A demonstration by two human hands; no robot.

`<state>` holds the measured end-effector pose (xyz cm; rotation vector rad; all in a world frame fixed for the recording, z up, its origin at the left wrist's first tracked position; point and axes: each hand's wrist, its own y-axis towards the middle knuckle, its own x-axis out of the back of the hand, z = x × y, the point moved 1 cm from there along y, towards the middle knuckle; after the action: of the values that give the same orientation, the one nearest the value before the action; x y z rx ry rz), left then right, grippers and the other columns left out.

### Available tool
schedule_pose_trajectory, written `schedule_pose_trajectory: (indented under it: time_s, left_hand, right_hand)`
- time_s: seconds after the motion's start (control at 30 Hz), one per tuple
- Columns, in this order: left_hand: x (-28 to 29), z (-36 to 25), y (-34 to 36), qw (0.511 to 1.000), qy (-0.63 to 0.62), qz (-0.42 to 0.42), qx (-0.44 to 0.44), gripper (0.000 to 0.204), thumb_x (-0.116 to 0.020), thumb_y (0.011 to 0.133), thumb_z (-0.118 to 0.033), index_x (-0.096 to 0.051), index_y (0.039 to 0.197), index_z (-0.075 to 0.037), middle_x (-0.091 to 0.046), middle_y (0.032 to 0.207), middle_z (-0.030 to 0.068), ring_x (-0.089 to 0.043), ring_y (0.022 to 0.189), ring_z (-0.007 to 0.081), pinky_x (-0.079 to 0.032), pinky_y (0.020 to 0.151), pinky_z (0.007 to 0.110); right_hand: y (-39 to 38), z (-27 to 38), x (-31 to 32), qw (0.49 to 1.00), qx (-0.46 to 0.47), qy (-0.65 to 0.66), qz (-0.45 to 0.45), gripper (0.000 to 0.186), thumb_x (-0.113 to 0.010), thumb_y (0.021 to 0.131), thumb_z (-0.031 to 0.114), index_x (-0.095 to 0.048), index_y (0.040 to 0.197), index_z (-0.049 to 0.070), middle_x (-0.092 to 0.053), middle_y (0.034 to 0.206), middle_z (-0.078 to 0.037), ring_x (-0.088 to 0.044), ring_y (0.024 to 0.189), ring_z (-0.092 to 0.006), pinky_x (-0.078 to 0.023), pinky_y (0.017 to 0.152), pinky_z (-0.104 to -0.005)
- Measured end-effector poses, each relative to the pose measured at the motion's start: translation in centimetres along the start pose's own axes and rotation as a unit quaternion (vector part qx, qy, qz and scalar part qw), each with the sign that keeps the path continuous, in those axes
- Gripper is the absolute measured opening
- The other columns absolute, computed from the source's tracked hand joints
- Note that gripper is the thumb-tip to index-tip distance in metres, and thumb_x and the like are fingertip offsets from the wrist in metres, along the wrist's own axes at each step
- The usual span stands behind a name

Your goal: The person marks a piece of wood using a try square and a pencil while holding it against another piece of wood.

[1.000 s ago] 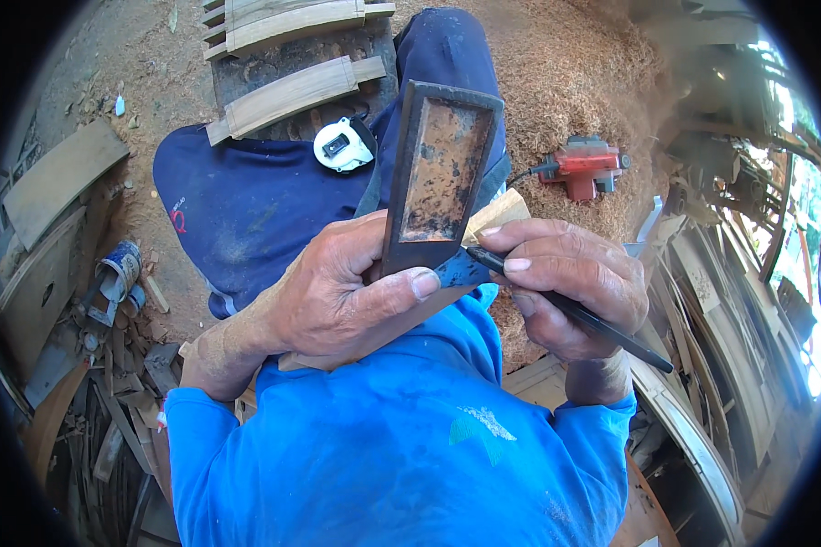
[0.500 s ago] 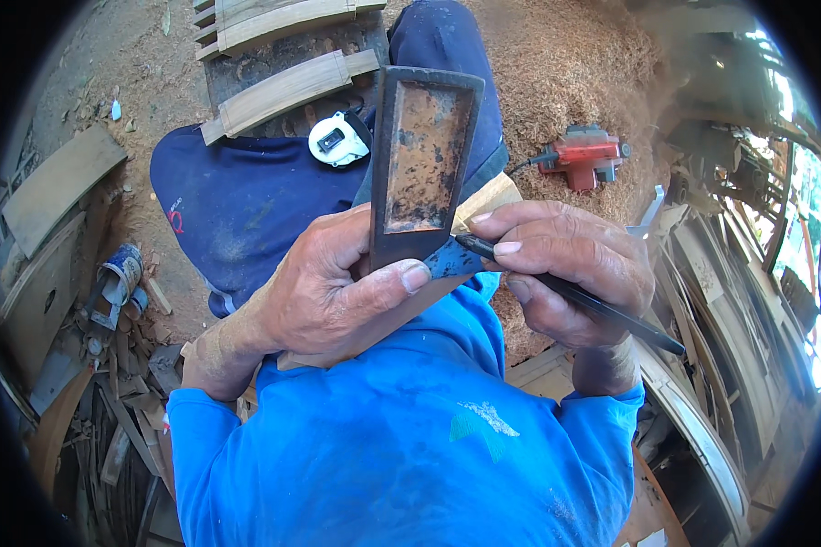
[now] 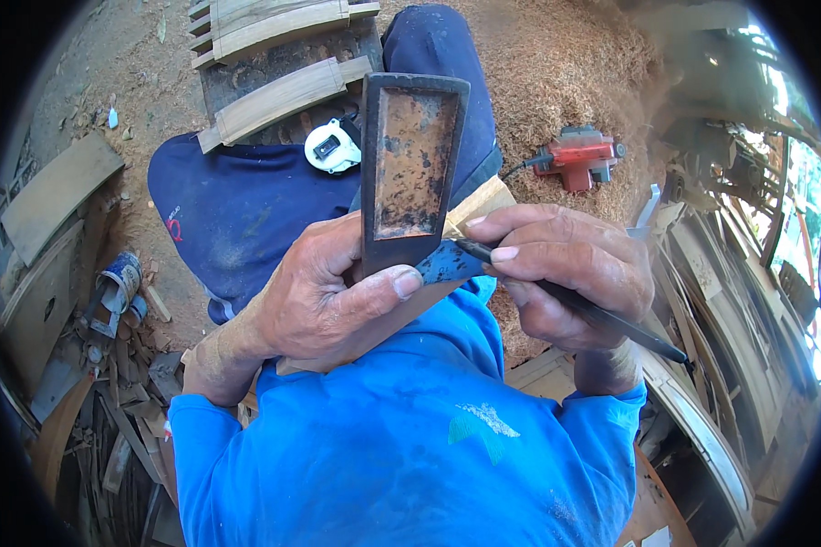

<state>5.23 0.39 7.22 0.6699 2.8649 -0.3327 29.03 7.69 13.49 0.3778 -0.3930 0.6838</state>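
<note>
My left hand grips a dark, narrow frame with a rusty, speckled recess, held together with a pale wooden piece that runs behind it toward my body. A blue, black-speckled part shows at the frame's lower end, beside my left thumb. My right hand is closed on a long black tool, its tip at the blue part and the wood's edge. A white tape measure rests by my leg, beyond my left hand.
Curved wooden pieces lie on a dark board ahead. A red power tool sits in wood shavings at the right. Leaning planks crowd the right side; boards, a bucket and scrap wood lie at the left.
The dark frame has shifted left and stands more upright. My right hand and the black tool have moved slightly, with the tip still at the blue part.
</note>
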Motion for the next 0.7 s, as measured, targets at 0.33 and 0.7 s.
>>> schedule_pose_trajectory:
  time_s: [0.33,0.7]
  left_hand:
    - [0.2,-0.1,0.0,0.998,-0.047,0.01,0.037,0.035,-0.062,0.101,-0.021,-0.063,0.127,0.002,-0.07,0.109,0.0106,-0.064,0.098,0.0133,-0.052,0.085,0.032]
    - [0.7,0.4,0.0,0.992,-0.115,0.026,0.046,0.039,-0.062,0.103,-0.028,-0.063,0.128,0.002,-0.069,0.114,0.0089,-0.062,0.104,0.0139,-0.05,0.091,0.032]
  right_hand:
    - [0.1,0.3,0.1,0.999,0.008,-0.041,-0.002,0.021,-0.072,0.072,-0.005,-0.069,0.092,0.001,-0.073,0.089,-0.017,-0.076,0.082,-0.0315,-0.062,0.068,-0.038]
    - [-1.3,0.6,1.6,0.961,0.017,-0.272,0.056,0.049,-0.082,0.075,0.039,-0.068,0.11,0.008,-0.066,0.099,-0.013,-0.069,0.085,-0.0313,-0.055,0.07,-0.0424]
